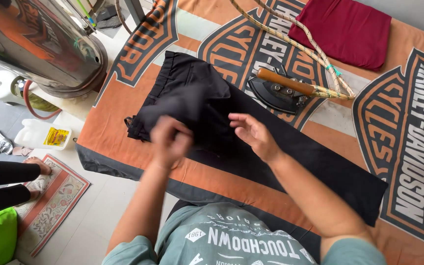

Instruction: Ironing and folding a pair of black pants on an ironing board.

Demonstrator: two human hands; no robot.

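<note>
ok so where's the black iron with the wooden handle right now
In the head view the black iron with the wooden handle sits on the orange printed cloth, just beyond the black trousers, up and right of the right hand, with the folded maroon cloth behind it.

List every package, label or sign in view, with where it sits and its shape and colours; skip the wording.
White plastic jug: lying on the floor left of the table, with a yellow and red label.
Table cover: orange cloth under the black trousers, printed with large black, white and orange shield-shaped emblems.
Grey-green shirt: bottom edge, white print.
</note>
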